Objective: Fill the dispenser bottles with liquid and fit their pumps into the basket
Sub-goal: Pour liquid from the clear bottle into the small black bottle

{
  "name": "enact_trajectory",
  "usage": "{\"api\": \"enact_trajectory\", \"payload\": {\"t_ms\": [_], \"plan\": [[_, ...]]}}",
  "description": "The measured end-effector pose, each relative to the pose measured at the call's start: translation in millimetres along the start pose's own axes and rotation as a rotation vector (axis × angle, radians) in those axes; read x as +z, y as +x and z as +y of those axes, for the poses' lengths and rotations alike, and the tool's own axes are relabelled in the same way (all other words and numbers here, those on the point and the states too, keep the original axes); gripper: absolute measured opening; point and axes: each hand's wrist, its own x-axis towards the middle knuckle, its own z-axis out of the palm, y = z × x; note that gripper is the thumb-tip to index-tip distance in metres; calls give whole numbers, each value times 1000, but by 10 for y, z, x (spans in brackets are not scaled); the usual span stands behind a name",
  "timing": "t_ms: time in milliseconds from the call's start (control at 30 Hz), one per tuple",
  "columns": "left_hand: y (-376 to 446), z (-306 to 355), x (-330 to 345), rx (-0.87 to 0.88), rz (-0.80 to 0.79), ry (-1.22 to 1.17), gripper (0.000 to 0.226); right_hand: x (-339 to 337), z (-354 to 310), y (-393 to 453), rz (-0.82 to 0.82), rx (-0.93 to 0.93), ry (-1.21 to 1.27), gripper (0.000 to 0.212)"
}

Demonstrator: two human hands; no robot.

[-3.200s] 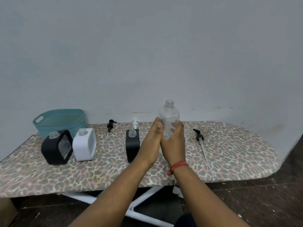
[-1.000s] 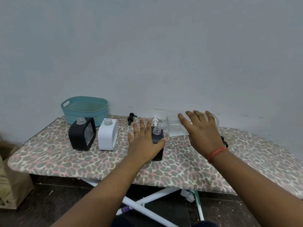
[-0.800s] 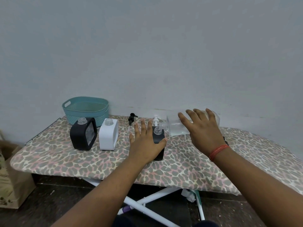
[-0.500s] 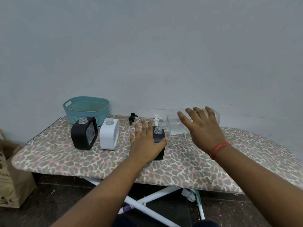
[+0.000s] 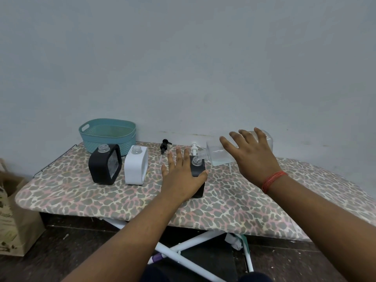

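Fingers point(image 5: 242, 139) of the right hand point(image 5: 251, 157) wrap the clear bottle point(image 5: 216, 154), lying sideways, neck touching the small black dispenser point(image 5: 198, 176) mouth; left hand point(image 5: 182, 178) grips that dispenser.

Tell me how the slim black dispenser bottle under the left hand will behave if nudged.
The slim black bottle stands tall on a narrow base atop padded fabric, so it probably tips easily. The left hand steadying it suggests that. Its fill level is hidden, so weight is uncertain.
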Motion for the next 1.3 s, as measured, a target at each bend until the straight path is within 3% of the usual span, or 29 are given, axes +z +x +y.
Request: {"api": "enact_trajectory", "payload": {"t_ms": [1300], "plan": [[8, 8, 9, -10, -5, 15, 107, -121, 18, 56, -18, -42, -37, 80]]}}
